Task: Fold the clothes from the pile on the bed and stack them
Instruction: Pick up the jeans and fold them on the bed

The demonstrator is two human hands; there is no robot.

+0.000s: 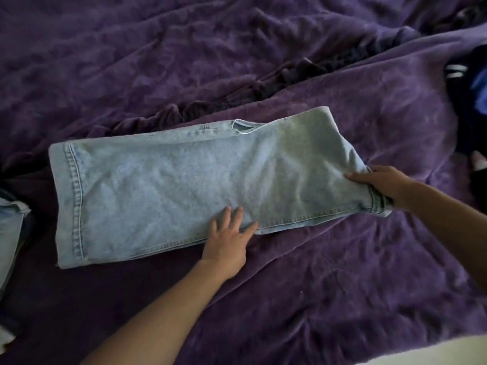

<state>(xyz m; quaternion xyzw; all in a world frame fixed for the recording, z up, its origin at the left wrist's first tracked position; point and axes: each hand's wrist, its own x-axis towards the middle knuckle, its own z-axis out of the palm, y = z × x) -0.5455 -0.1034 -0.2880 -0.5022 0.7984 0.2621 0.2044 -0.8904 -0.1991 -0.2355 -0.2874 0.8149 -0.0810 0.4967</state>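
Observation:
A pair of light blue jeans (171, 185) lies folded lengthwise across the purple bedspread (329, 272), hems at the left. My left hand (228, 241) rests flat on the near edge of the jeans, fingers spread and pressing the denim down. At the right end my right hand (382, 184) grips the bunched fold of the jeans and lifts it slightly off the bed.
More light blue denim (10, 233) lies at the left edge of the bed. A pile of dark clothes (471, 83) with white stripes and a blue patch sits at the far right. A ridge of rumpled blanket (237, 101) runs behind the jeans.

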